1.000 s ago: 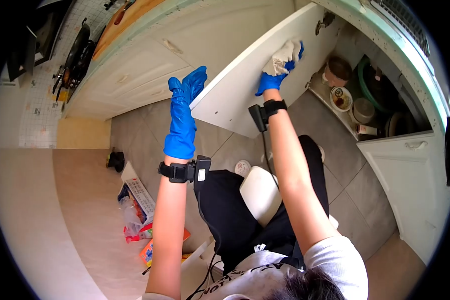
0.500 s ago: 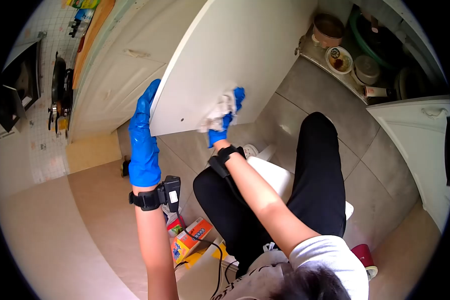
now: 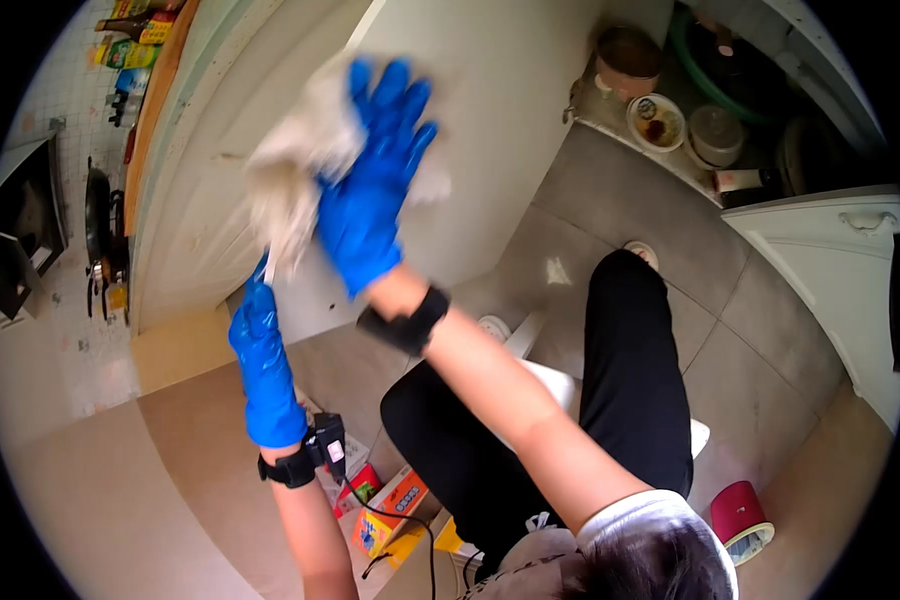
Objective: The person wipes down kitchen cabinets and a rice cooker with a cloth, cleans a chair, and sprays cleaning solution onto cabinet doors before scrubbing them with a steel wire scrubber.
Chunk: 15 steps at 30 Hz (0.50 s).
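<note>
The white cabinet door [image 3: 500, 110] stands swung open in front of me. My right hand [image 3: 370, 190], in a blue rubber glove, presses a whitish cloth [image 3: 305, 160] against the door near its left edge. Its fingers are spread, and the cloth hangs out past the thumb side, blurred by motion. Lower left, my left hand [image 3: 265, 365], gloved in blue too, grips the door's edge near the bottom corner. Part of its fingertips is hidden by the cloth and the door. Each wrist wears a black strap.
At the upper right, an open cabinet holds a pot [image 3: 628, 62], a bowl [image 3: 657, 123] and other cookware. Another white door [image 3: 820, 250] stands open on the right. Boxes [image 3: 390, 510] lie lower left, beside a cable. A red container [image 3: 740, 520] is lower right; grey tiles [image 3: 590, 190] cover the floor.
My right hand has moved up and left across the door with the cloth, to its left edge. My left hand has slid lower along the edge, and the view has shifted slightly.
</note>
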{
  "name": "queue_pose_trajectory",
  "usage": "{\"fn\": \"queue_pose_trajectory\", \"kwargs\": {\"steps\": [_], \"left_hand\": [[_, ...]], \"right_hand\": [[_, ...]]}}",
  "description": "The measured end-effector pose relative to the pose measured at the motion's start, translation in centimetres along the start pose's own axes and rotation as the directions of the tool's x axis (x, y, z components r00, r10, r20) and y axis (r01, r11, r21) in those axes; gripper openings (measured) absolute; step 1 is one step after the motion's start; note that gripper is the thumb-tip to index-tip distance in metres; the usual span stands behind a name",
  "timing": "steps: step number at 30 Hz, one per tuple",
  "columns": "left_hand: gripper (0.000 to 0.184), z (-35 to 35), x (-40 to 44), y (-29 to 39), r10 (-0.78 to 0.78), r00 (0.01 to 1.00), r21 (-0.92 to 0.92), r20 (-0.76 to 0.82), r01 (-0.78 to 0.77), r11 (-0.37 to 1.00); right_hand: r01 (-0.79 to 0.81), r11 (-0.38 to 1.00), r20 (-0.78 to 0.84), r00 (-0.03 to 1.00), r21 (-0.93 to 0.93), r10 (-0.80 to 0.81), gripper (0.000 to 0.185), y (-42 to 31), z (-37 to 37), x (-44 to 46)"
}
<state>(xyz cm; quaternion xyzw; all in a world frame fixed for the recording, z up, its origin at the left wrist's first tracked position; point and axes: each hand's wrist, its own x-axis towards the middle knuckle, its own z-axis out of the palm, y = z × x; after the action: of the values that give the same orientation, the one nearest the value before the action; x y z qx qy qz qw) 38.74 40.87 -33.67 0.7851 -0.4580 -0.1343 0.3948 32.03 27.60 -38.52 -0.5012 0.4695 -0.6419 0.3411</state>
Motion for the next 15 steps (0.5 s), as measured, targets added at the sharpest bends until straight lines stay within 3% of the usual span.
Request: {"fn": "queue_pose_trajectory", "kwargs": {"steps": [1,2,3,5,6,7,8,11,12,14,15], "left_hand": [[0.036,-0.2,0.2,-0.5,-0.071,0.997,-0.064,0.023,0.072,0.995],[0.036,0.1,-0.2,-0.7,-0.056,0.998,-0.083,0.023,0.057,0.995],[0.037,0.0,-0.4,-0.9,-0.011,1.0,-0.06,0.022,0.012,0.998],[0.039,0.5,-0.7,-0.1,-0.005,1.0,-0.041,0.019,0.006,0.999],[0.039,0.6,-0.9,-0.1,-0.01,1.0,-0.044,0.012,0.011,0.999],[0.039,0.9,-1.1,0.0,-0.01,1.0,-0.057,0.013,0.01,0.998],[0.04,0.9,-1.2,0.3,0.002,1.0,-0.066,0.017,-0.001,0.998],[0.04,-0.8,-0.1,-2.6,0.089,0.996,0.0,0.026,-0.089,0.996],[0.04,-0.6,-0.1,-2.1,0.102,0.995,-0.003,0.025,-0.101,0.995],[0.043,0.1,-0.4,-1.1,-0.005,1.0,-0.09,0.005,0.006,0.996],[0.043,0.2,-0.5,-0.7,0.008,1.0,-0.095,0.002,-0.007,0.995]], "right_hand": [[-0.004,1.0,-0.087,0.996,-0.004,0.004,0.065,2.4,0.5,3.0],[0.042,0.995,-0.199,0.98,0.093,-0.023,0.054,4.6,0.4,5.7],[0.054,0.994,-0.21,0.977,0.092,-0.034,0.054,8.8,0.7,8.4],[0.126,0.934,-0.033,0.992,0.333,-0.122,0.033,18.4,1.2,12.1],[0.174,0.978,-0.195,0.962,-0.111,-0.193,0.032,20.1,0.4,13.1],[0.147,0.728,0.105,0.989,-0.669,-0.103,0.044,22.0,-1.4,12.0],[0.239,0.197,0.269,0.952,-0.951,0.146,0.057,24.2,-2.8,9.8],[0.473,0.249,0.528,0.663,-0.845,0.531,0.096,34.3,-1.4,1.9],[0.457,0.288,0.532,0.608,-0.841,0.589,0.092,33.0,-1.4,-0.2],[0.157,0.514,0.436,0.759,-0.843,0.484,0.084,25.5,-0.2,-1.2],[-0.111,0.778,0.297,0.883,-0.618,0.362,0.08,21.0,0.1,-0.6]]}}
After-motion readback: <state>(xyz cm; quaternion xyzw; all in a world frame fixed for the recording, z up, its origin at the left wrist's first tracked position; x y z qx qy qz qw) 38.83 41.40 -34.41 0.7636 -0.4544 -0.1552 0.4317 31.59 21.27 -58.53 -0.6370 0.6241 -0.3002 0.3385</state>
